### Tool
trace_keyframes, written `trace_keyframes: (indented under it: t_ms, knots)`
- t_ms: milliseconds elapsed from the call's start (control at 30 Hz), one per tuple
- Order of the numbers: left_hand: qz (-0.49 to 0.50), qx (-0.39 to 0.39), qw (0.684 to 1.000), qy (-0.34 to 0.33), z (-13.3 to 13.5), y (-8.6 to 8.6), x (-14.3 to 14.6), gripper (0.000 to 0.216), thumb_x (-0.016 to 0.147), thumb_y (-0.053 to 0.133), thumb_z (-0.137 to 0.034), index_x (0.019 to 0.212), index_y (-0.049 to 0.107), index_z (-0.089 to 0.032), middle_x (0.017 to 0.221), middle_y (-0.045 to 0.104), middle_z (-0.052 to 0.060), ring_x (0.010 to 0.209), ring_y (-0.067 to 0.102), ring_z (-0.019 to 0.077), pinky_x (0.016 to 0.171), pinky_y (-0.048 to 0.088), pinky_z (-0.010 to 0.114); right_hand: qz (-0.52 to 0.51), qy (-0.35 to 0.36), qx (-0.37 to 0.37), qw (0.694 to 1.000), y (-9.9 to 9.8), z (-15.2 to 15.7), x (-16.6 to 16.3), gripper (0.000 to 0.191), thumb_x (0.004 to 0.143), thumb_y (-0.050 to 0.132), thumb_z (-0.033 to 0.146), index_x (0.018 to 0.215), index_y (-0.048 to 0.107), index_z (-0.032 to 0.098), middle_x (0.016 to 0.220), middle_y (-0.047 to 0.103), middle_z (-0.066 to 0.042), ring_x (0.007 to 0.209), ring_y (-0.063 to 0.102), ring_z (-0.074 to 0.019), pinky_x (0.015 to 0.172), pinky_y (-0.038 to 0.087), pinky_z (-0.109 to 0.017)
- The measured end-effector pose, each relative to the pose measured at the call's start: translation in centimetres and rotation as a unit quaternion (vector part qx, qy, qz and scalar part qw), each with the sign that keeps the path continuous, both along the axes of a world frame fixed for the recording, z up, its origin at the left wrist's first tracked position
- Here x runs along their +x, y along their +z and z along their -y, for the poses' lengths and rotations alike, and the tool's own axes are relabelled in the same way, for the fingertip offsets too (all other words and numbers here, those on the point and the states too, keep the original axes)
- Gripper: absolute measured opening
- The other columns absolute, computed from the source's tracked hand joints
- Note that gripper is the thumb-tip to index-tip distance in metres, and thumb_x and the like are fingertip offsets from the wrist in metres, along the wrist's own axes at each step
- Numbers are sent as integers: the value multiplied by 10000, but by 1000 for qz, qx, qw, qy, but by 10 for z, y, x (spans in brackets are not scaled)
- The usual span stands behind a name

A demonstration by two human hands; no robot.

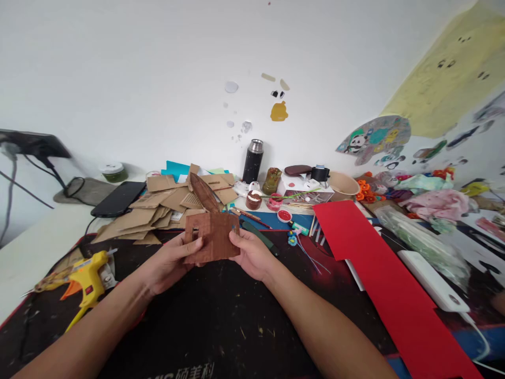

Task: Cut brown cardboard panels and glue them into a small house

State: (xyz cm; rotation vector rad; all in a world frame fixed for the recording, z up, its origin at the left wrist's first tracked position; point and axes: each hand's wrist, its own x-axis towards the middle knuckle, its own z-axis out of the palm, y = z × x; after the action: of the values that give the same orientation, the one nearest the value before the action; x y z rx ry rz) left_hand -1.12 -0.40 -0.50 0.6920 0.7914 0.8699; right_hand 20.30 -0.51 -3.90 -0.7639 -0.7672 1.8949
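Observation:
I hold a small brown cardboard model [212, 235], a wood-patterned panel with a cut-out slot on its left side and a pointed leaf-shaped piece rising from its top. My left hand [170, 261] grips its lower left edge with thumb on the front. My right hand [252, 255] pinches its right edge. Both hands hover above the black desk mat [221, 321], near the middle of the table.
A yellow glue gun [87, 279] lies at the left. Cardboard scraps [158, 210] pile up behind the model, beside a black phone [118, 198]. A red paper sheet [379, 273] stretches along the right. A black flask [252, 160], small jars and craft clutter line the wall.

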Motion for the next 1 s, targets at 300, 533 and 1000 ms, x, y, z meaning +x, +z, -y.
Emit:
trace_keyframes:
  t_ms: [300, 533, 1000]
  knots:
    - [3, -2, 999, -35, 0, -3, -2, 471, 619, 1031, -347, 1010, 834, -172, 925, 852, 95, 788, 768, 222, 796, 593, 310, -13, 16, 0, 1000, 0, 2, -3, 541, 663, 1021, 527, 1008, 765, 196, 1038, 824, -64, 1028, 765, -262, 974, 589, -457]
    - [8, 8, 999, -46, 1, -4, -4, 519, 571, 1047, -410, 982, 829, -181, 872, 826, 69, 755, 730, 205, 785, 572, 318, -32, 39, 26, 998, -2, 7, -9, 520, 709, 998, 530, 1014, 765, 179, 1020, 820, -79, 1033, 769, -272, 965, 588, -455]
    - [-32, 32, 998, -52, 3, -1, 1, 438, 607, 1039, -421, 807, 747, -163, 698, 642, -6, 609, 522, 99, 575, 418, 231, -2, 13, 23, 1000, 1, 0, 0, 543, 700, 988, 571, 1021, 771, 190, 1104, 821, -86, 1043, 762, -262, 915, 596, -414]
